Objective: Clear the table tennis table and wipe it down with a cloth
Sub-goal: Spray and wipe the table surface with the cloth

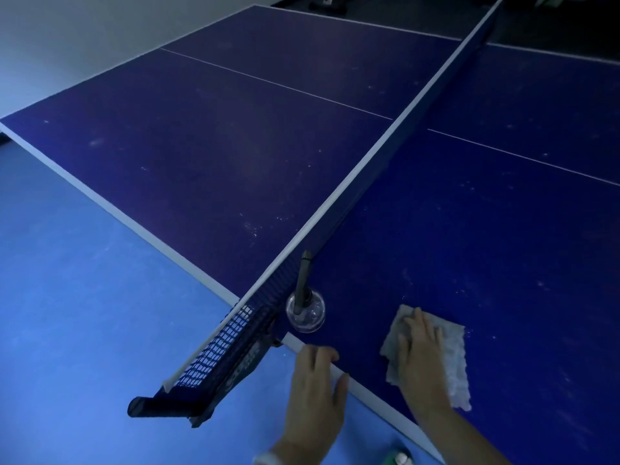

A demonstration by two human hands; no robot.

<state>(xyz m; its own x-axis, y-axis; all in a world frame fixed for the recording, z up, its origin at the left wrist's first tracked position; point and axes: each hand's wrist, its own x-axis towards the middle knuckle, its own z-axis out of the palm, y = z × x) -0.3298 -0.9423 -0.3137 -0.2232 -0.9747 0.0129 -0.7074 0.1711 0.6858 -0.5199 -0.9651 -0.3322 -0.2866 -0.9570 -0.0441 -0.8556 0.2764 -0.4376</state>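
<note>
A white cloth (432, 355) is spread flat on the blue table tennis table (235, 135), close to the near edge and to the right of the net (385, 142). The right hand (421, 352) is laid on top of it, palm down, with the fingers stretched out and pressed against the fabric; nothing is pinched. The left hand (317, 380) is set on the white edge of the table just beside the cloth, the fingers straight and resting over the rim, the thumb spread out to the side, and no object is held in it. Between the hands and the net, a small clear round container (306, 313) is seen standing on the table top, touching or nearly touching the net clamp (188, 397); a dark stick-like piece rises out of it, though what it is cannot be made out in the dim light. Pale specks and smudges are scattered across the table surface on both sides of the net. A blue floor (84, 313) is visible beneath the table edge.
</note>
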